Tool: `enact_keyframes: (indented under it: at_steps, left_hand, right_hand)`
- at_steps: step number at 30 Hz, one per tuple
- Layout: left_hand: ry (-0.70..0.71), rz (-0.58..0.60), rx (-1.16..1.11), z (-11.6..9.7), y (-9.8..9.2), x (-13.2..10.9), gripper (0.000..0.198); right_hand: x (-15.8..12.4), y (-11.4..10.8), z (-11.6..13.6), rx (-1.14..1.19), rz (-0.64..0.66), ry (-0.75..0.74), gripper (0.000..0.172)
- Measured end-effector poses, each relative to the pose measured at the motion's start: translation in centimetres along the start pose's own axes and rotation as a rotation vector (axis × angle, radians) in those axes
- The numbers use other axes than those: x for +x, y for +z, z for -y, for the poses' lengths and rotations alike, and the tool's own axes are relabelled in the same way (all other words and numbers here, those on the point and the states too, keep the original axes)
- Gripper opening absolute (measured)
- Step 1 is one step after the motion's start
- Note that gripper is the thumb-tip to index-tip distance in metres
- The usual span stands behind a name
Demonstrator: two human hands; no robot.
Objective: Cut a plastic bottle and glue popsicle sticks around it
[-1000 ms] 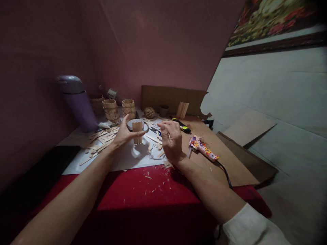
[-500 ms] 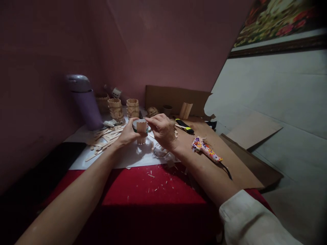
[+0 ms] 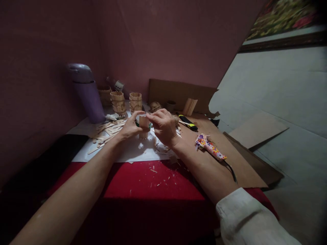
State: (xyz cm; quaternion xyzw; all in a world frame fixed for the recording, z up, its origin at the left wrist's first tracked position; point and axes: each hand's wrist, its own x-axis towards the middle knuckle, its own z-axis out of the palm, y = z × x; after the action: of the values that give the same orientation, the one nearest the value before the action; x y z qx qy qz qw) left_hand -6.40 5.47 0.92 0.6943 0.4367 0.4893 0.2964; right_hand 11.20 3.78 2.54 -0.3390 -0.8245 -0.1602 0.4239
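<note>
My left hand (image 3: 131, 126) is wrapped round a small cup (image 3: 144, 127), thumb and fingers closed on its left side. Flat wooden craft sticks cover the side of the cup that faces me, and a bit of green shows beside them. My right hand (image 3: 165, 126) is closed in a pinch at the cup's right rim; whatever sits between its fingertips is hidden. Loose craft sticks (image 3: 108, 132) lie scattered left of my left hand. To the right of my right hand rest a black and yellow utility knife (image 3: 187, 121) and a flower-patterned glue gun (image 3: 209, 147).
Two stick-covered cups (image 3: 118, 102) stand at the back, near a purple bottle (image 3: 88, 97). A twine ball (image 3: 154, 107), a dark cup (image 3: 170, 105) and a bundle of sticks (image 3: 190, 107) are before an upright cardboard piece (image 3: 176, 90). Wood scraps litter the red cloth (image 3: 127, 185).
The view has shifted a little, so the table items appear slightly higher and further right. Both hands stay at the cup, with the right fingertips still pinched at its rim.
</note>
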Motion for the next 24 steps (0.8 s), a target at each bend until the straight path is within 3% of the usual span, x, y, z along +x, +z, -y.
enact_keyframes:
  at_steps: [13, 24]
  left_hand:
    - [0.001, -0.009, 0.0, -0.19, 0.04, -0.25, 0.07]
    - [0.007, -0.026, -0.01, -0.13, 0.0, -0.28, 0.069]
  right_hand:
    - [-0.3, 0.3, 0.06, 0.025, -0.054, -0.001, 0.026]
    - [-0.34, -0.1, 0.71, 0.042, 0.02, 0.084, 0.035]
